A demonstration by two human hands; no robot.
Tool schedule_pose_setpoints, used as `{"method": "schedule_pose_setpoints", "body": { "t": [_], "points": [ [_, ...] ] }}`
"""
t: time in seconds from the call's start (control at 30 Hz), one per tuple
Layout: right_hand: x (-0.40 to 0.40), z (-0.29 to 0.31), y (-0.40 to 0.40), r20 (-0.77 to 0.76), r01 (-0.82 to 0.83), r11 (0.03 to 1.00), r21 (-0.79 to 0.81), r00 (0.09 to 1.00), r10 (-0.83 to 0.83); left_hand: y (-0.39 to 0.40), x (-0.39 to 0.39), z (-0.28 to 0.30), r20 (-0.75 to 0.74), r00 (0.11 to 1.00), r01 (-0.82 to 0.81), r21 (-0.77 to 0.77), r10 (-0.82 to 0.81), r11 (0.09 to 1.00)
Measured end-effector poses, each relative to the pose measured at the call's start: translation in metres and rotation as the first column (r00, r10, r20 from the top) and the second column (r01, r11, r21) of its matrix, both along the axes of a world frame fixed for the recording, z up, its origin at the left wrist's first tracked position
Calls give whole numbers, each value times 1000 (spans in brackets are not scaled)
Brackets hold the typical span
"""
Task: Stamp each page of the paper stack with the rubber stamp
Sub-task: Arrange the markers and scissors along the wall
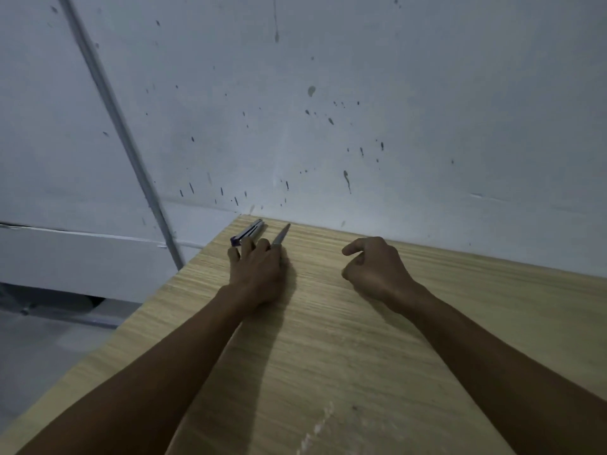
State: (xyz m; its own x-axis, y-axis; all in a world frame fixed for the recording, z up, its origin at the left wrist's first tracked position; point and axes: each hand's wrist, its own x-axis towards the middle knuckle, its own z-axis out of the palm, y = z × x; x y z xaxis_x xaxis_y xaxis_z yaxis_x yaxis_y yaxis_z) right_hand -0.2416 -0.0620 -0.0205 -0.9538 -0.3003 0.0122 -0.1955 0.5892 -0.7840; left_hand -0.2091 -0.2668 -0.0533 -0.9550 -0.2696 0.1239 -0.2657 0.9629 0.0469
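No paper stack or rubber stamp is in view. My left hand (pixel 256 274) lies flat on the wooden table (pixel 328 356) near its far left corner, fingers stretched forward. Its fingertips touch a silver and purple stapler-like object (pixel 248 232). A grey pen (pixel 281 235) sticks out from under the index-finger side of that hand, its near end hidden. My right hand (pixel 374 270) sits about a hand's width to the right, just over the table, its fingers loosely curled and holding nothing.
A pale wall (pixel 328 110) with dark specks rises directly behind the table's far edge. A grey conduit pipe (pixel 118 126) runs slantwise down the wall on the left. The table's left edge drops off to a grey floor (pixel 42 349).
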Motion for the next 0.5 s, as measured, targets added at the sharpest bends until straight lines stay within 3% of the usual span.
{"method": "schedule_pose_setpoints", "body": {
  "t": [0.13, 0.27, 0.5],
  "points": [
    [7, 3, 20, -46, 1, 1000, 19, 999, 0, 12, 7, 8, -59, 998, 36, 42, -33, 998],
    [18, 6, 39, -91, 2, 997, 76, 996, 5, 39, 17, 20, -239, 968, 104, 94, -79, 990],
    [75, 19, 102, -212, 134, 965, 226, 973, -85, 129, 62, 42, -452, 850, 392, 200, -270, 898]
  ]
}}
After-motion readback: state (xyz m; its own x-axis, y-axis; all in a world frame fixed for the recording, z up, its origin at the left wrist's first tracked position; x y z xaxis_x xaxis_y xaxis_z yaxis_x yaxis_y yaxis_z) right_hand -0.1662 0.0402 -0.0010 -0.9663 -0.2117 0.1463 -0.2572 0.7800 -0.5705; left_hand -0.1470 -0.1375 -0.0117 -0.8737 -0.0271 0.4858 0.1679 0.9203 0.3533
